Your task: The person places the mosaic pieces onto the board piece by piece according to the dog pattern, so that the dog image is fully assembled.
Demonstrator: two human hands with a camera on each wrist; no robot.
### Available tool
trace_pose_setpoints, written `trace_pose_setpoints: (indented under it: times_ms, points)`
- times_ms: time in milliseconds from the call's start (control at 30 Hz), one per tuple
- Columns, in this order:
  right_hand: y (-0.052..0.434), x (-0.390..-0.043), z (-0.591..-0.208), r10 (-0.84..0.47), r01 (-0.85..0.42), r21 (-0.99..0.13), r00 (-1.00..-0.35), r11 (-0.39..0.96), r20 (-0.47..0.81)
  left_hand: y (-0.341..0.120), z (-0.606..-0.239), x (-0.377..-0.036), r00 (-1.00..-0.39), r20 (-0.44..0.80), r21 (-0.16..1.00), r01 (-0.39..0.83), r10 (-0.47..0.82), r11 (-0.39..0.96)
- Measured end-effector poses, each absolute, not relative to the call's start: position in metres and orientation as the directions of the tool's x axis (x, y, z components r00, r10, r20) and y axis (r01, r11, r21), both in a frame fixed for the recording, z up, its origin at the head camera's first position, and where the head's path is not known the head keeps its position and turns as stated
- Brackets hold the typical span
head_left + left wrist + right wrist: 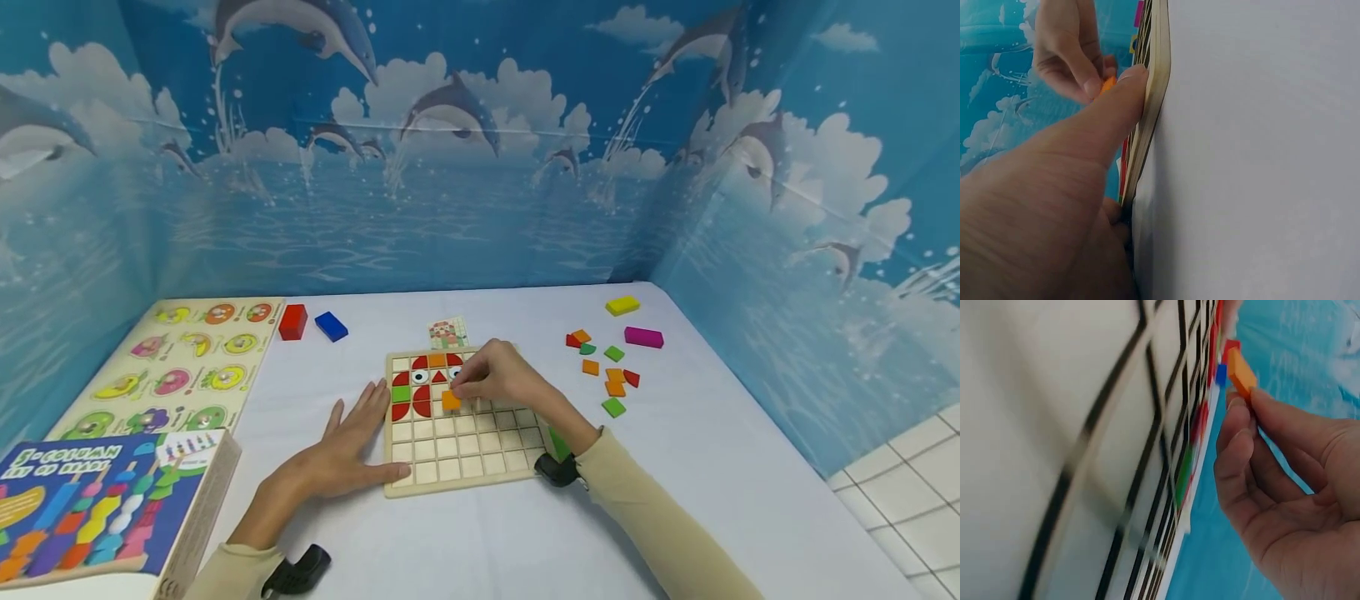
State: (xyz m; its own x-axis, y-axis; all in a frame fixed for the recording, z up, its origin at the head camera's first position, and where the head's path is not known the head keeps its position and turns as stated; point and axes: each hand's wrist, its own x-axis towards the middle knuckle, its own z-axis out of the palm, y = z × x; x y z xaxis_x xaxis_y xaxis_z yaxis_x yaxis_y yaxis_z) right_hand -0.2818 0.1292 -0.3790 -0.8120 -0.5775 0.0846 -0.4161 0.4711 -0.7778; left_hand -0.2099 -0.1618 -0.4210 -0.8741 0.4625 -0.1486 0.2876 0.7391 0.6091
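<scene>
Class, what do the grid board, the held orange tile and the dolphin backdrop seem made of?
Grid board: probably pale, smooth wood, judging by its light tan edge.
Orange tile: matte painted wood or plastic; its even colour leaves this open.
Dolphin backdrop: likely smooth printed fabric or plastic sheeting, given its creases.

**Finishes: wood look, paint, cloth, print**

Grid board (470, 444): pale wood is suggested, matt and smooth. Orange tile (1242, 374): painted look, flat faces smooth. The same smooth solid-colour finish is shown by the loose green tile (613, 407) at right, the red block (293, 322) far left and the yellow block (622, 305) far right. Table is covered in white cloth (450, 542), matt, lightly creased. Backdrop (420, 225) is printed, with wrinkles and soft sheen; cloth or plastic can't be told. Box (90, 508), near left: printed card look. Fruit board (180, 358), left: printed face. Small card (448, 332), far: printed paper look. Sleeve (645, 500): matt cloth. Wrist mount (307, 567): black plastic look.
</scene>
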Motion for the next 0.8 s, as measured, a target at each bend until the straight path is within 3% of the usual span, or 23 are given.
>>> trace_pose_setpoints:
  times_ms: [333,800]
  points:
    - [0.107,-0.277,-0.377,-0.587,-0.449,-0.684,-0.809,0.575,0.038,-0.164,-0.427,-0.214,-0.868,-0.126,0.623,0.308,0.48,0.719]
    - [0.107,-0.281,-0.379,-0.626,-0.499,-0.647,-0.779,0.577,0.042,-0.167,-0.427,-0.213,-0.876,-0.124,0.614,0.301,0.466,0.73]
